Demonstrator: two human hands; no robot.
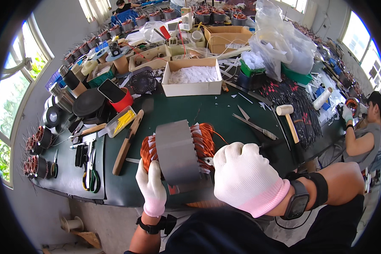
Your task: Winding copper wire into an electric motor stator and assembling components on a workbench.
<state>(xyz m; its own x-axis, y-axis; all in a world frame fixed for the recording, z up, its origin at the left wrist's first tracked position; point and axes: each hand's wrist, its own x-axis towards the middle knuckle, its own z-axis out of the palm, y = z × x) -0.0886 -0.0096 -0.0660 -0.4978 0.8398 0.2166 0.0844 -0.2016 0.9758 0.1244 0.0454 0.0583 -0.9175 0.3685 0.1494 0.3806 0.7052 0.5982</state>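
In front of me a motor stator (pixel 176 151) lies on its side, a grey steel core with copper windings (pixel 203 139) bulging from both ends and white insulation slips between the slots. My left hand (pixel 151 186), in a white knit glove with a pink cuff, grips its left end by the coils. My right hand (pixel 246 174), gloved alike, is closed in a fist against the right-hand windings. A small silvery metal piece (pixel 208 161) pokes out from the fist at the coil's edge; the rest of it is hidden. One loose copper wire curves up above that fist.
Around the stator lie a wooden-handled blade (pixel 128 142), open scissors (pixel 255 126), a mallet (pixel 288 120) and green-handled scissors (pixel 91 172). Behind stand a white box of paper slips (pixel 192 86), a black fan (pixel 143 80) and a phone (pixel 112 90). A co-worker (pixel 362 131) sits at right.
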